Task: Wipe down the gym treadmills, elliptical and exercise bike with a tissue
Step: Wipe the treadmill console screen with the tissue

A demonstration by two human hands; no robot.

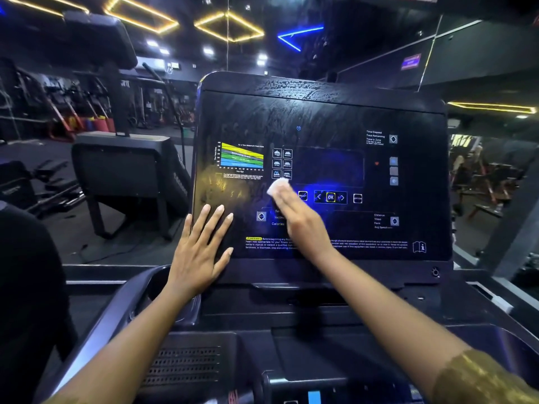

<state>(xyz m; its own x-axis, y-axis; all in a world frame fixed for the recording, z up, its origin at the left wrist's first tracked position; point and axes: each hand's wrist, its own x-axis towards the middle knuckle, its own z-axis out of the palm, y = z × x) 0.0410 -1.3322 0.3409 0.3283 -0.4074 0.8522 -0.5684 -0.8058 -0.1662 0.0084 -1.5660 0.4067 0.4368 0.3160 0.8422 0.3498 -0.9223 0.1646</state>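
From the head camera I see a treadmill console panel [320, 112], dark and glossy, streaked across its upper part. My left hand [201, 252] lies flat on the panel's near left corner, fingers spread and straight, holding nothing. My right hand [303, 225] is blurred. Its fingers reach out fairly straight and press a white tissue [278, 186] against the panel, just left of centre. I cannot make out a thumb grip.

The writing I can read:
- Right of the tissue are a RESET button [302, 195], a lit OK button [330, 197] between two arrows, and an OPTION button [357, 198].
- At the far right are "Time Elapsed", "Time Remaining" and "Time in Zone".
- Lower right are "Distance", "Pace" and "Avg Speed".
- "Calories" shows beside my right hand, and the words above it are partly covered.
- A coloured chart [242, 154] is headed "% of Your Maximum Heart Rate", with "Your Age" beneath it.
- A yellow warning label [253, 238] starts a block of small print that I cannot read.
- An information icon [419, 246] sits in the near right corner.

The panel's left edge runs just beside my left little finger. Past that edge is open floor, then another machine [125, 176]. Most of the panel right of the tissue is uncovered. A gold sleeve [481, 377] shows on my right forearm.
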